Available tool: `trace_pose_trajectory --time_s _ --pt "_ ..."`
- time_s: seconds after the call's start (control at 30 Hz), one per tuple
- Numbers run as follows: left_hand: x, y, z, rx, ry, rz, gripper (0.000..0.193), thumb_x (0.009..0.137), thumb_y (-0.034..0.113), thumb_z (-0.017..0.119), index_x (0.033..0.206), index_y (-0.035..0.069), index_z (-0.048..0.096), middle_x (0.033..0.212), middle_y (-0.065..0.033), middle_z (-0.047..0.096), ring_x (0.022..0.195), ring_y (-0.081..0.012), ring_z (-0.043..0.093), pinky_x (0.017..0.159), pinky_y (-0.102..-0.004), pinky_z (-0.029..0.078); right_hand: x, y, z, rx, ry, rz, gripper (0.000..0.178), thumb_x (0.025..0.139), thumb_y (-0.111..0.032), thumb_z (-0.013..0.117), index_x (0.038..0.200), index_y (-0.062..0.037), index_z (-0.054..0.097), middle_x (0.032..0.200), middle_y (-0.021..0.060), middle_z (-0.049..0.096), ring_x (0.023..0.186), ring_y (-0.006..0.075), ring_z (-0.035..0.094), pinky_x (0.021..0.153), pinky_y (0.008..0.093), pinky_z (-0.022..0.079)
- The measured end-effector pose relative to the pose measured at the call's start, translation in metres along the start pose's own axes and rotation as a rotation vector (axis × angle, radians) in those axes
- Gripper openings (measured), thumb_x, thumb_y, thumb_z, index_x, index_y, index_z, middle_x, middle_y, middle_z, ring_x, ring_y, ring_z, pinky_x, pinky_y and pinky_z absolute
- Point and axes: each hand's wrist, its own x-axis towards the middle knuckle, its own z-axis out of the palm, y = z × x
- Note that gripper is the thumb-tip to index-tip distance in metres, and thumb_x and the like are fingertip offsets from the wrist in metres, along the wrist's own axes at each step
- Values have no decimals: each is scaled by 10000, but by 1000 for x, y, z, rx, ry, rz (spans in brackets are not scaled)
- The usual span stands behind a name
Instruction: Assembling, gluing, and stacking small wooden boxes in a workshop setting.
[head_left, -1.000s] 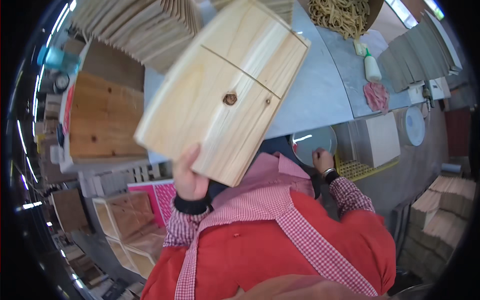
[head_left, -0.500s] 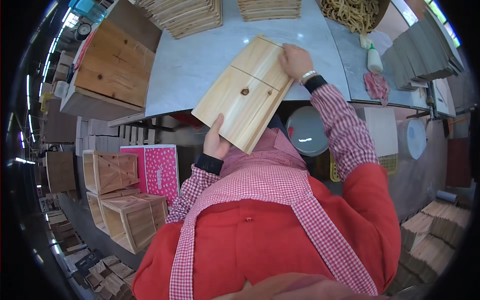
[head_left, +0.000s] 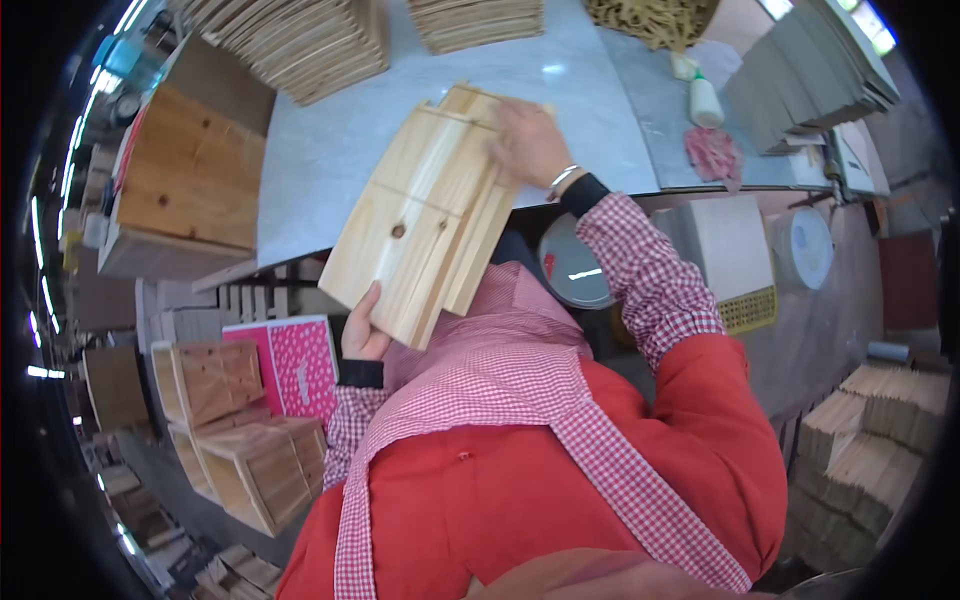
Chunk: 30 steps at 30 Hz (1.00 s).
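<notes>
Both hands on a small stack of pale wooden boards, tilted and held over the near edge of the grey surface. Left hand at the lower end of the stack, thumb up against the front face, grip clamped on the bottom edge. Right hand laid on the upper right end, fingers spread flat over the top boards, grip pressed onto them rather than curled; underside of that hand hidden, so cannot tell whether the fingers wrap the edge. Front board marked by a dark knot near its middle and a fine seam across it; further boards fanned out a little behind on the right side. Upper end of the stack above the surface, lower end past its edge, above a red apron over a checked shirt.

On the surface, far side: a fanned pile of thin wooden slats, a second pile beside it. To the left, a large wooden box at the surface's edge. To the right, a small white bottle and just beside it a pink cloth. Below left, on the floor, open wooden crates near a pink dotted box.
</notes>
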Motion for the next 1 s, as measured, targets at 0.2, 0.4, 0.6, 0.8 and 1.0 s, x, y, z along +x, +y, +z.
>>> trace_pose_trajectory --time_s 0.2,0.4,0.6,0.8,1.0 --pt "-7 4 1 6 3 0 518 915 154 593 1355 -2 368 1312 -175 503 1213 -317 492 1027 -468 405 -16 155 -138 -624 266 621 488 763 -385 662 1082 -21 601 1103 216 610 1056 372 565 926 453 428" --pt "-9 6 2 -53 36 -50 520 899 110 602 1352 3 372 1306 -153 506 1210 -309 489 1034 -457 400 -21 194 -159 -588 -69 1122 579 728 -489 656 1095 -44 606 1104 215 617 1067 365 574 906 470 437" --pt "-6 5 14 -93 81 -85 506 892 107 612 1336 -1 395 1301 -146 511 1194 -296 503 1027 -432 406 -28 238 -162 -502 639 691 630 728 -424 754 1125 9 524 1010 212 624 919 342 633 758 446 521" --pt "-6 2 11 -106 95 -42 494 886 96 619 1325 2 412 1287 -136 522 1181 -278 514 1022 -415 409 4 118 -117 555 774 568 479 773 -214 774 1053 16 461 901 124 594 680 174 617 451 249 473" --pt "-15 3 22 -85 94 4 492 875 75 626 1319 11 425 1273 -120 532 1173 -259 517 1022 -394 407 11 46 -13 715 502 693 421 801 -262 756 986 -2 481 829 76 582 571 121 561 414 236 439"
